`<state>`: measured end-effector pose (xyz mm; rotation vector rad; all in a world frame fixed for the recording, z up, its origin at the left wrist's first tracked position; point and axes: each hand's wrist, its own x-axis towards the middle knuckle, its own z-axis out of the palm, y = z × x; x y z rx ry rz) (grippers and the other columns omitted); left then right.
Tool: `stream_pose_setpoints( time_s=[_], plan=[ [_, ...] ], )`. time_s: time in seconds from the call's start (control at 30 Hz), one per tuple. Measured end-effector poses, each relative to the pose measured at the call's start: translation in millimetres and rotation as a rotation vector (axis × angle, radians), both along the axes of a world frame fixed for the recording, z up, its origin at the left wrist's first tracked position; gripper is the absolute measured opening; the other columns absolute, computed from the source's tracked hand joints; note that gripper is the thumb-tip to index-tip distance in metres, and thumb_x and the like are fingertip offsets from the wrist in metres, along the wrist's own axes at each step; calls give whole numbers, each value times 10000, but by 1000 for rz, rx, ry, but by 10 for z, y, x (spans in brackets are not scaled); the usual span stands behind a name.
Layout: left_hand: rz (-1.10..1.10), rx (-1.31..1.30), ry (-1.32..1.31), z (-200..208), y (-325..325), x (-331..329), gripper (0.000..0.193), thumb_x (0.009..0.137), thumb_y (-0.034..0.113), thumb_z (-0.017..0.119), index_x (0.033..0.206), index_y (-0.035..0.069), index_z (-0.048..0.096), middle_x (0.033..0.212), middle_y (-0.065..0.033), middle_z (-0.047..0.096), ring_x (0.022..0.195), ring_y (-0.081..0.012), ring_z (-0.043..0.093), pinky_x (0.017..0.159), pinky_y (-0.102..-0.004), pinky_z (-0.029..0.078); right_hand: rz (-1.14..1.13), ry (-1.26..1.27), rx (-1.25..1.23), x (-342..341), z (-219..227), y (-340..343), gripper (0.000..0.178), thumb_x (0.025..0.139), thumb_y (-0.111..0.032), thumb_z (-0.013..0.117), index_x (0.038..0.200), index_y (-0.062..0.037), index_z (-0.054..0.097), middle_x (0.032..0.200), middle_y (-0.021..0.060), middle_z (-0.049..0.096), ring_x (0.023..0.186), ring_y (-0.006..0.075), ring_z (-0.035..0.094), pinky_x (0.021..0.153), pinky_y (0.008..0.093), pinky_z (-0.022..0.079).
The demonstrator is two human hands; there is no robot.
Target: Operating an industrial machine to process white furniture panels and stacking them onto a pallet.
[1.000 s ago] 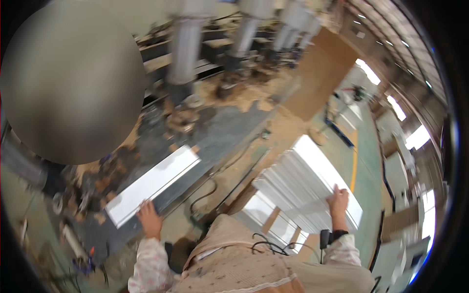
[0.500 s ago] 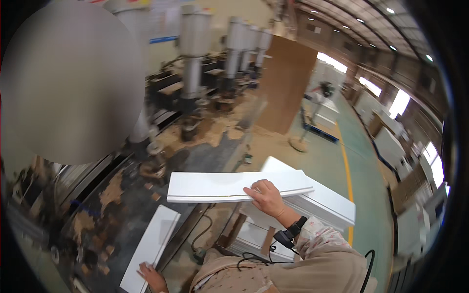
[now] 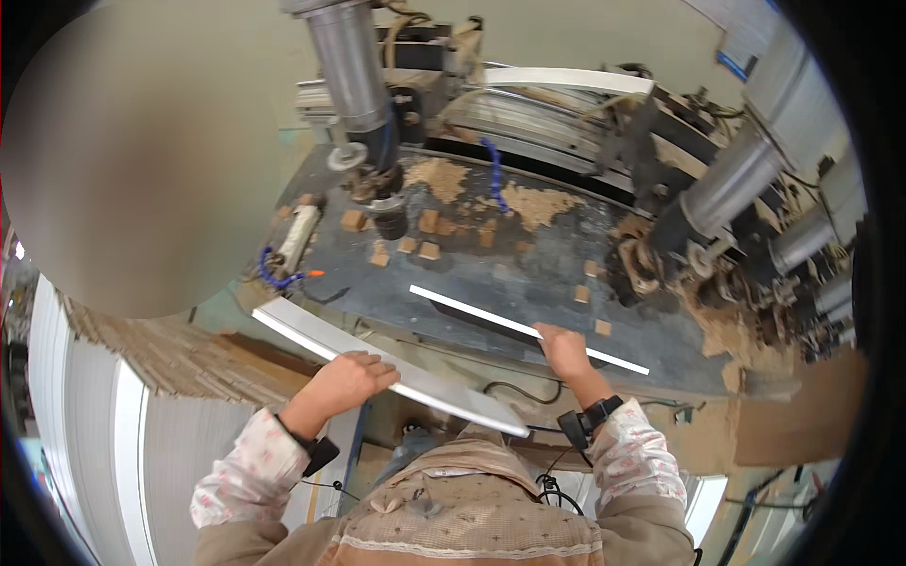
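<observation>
A long white panel (image 3: 453, 398) slants across the space between me and the bench, its near end close to my body. My left hand (image 3: 355, 383) is closed over this panel's upper edge at about the middle. My right hand (image 3: 563, 351) grips a second, narrow-looking white strip (image 3: 472, 312), a panel seen nearly edge-on, over the dark workbench (image 3: 377, 311). The fingers' undersides are hidden in both grips. Whether the second panel touches the bench top I cannot tell.
Over the bench stand metal cylinder machines (image 3: 349, 66), with another (image 3: 746, 170) at the right. Sawdust (image 3: 543, 209) and several wood offcuts (image 3: 429, 222) litter the bench. A blue flexible hose (image 3: 495, 174) rises there. Stacked white panels (image 3: 85, 424) stand at left. A blurred round patch covers the upper left.
My view has swung left, from the aisle to face the bench. The right-hand panel has moved from above the white stack to over the bench; the left hand still holds its panel.
</observation>
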<state>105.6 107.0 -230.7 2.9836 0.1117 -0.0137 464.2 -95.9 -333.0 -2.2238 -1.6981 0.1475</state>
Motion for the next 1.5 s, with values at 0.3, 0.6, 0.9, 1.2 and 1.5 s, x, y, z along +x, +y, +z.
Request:
stream_pose_setpoints(
  time_s=[0.3, 0.6, 0.9, 1.2, 1.5],
  plan=[
    [273, 436, 165, 2259, -830, -886, 278, 783, 164, 589, 1051, 106, 631, 1108, -27, 657, 1042, -264, 625, 902, -393, 511, 111, -139, -13, -407, -1145, 717, 523, 813, -237, 663, 1319, -236, 532, 1392, 102, 475, 1298, 361, 407, 1050, 556, 342],
    [923, 950, 129, 2735, -1844, -2460, 201, 862, 79, 575, 1050, 71, 644, 1115, -107, 674, 1080, -355, 626, 941, -475, 488, 62, -183, -13, -236, -1523, 1112, 609, 798, -293, 702, 1362, -182, 499, 1436, 116, 438, 1345, 366, 356, 1086, 499, 309],
    [1485, 972, -158, 2080, -2467, -3512, 407, 783, -79, 575, 1164, 60, 604, 1102, -131, 667, 1037, -309, 643, 882, -377, 516, 70, -127, -195, -228, -1303, 1320, 691, 713, -154, 762, 1352, -128, 500, 1394, 195, 453, 1265, 435, 423, 1004, 446, 440],
    [1533, 900, -82, 1696, -2101, -3743, 442, 882, 340, 576, 1248, 93, 580, 1252, -119, 586, 1197, -343, 517, 990, -465, 417, 43, -157, -272, -259, -1316, 1346, 734, 709, -97, 765, 1379, -87, 464, 1408, 231, 434, 1273, 464, 417, 1042, 474, 406],
    [1444, 1023, -363, 1524, -1963, -3481, 474, 881, 455, 584, 1155, 72, 632, 1187, -118, 627, 1159, -329, 560, 991, -480, 419, 174, -409, -225, -328, -1092, 1321, 419, 915, -144, 455, 1326, -106, 528, 1243, 229, 576, 1041, 397, 580, 894, 465, 486]
  ],
)
